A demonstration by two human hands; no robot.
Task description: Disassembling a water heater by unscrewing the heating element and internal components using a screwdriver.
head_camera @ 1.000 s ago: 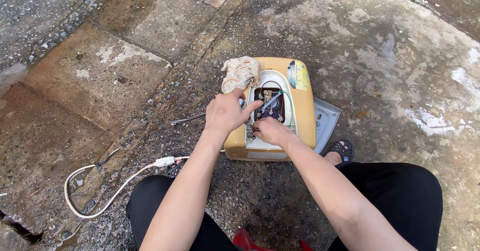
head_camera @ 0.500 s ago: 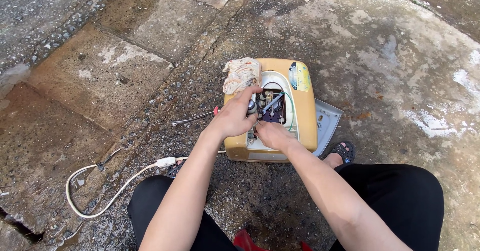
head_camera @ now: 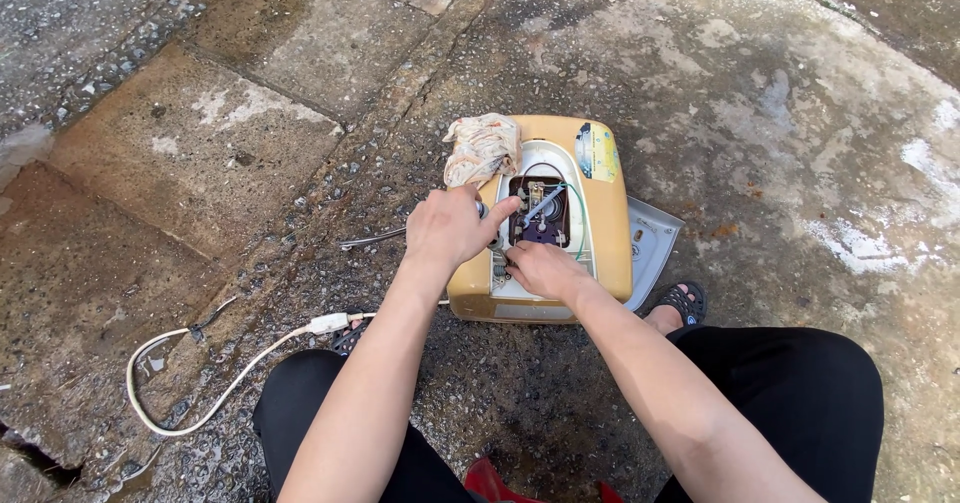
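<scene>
Now left hand (head_camera: 452, 229) shifted left off opening, clenched; right hand (head_camera: 540, 268) grip unclear, still at yellow appliance (head_camera: 610, 243).

You have a single view, from the camera on your head, looking steeply down and a little forward past your forearms. It sits at arm's length above the wet, stained concrete paving (head_camera: 780, 113). The frame centres on the yellow plastic appliance casing (head_camera: 610, 223); your black-trousered knees (head_camera: 800, 383) fill the bottom edge.
</scene>
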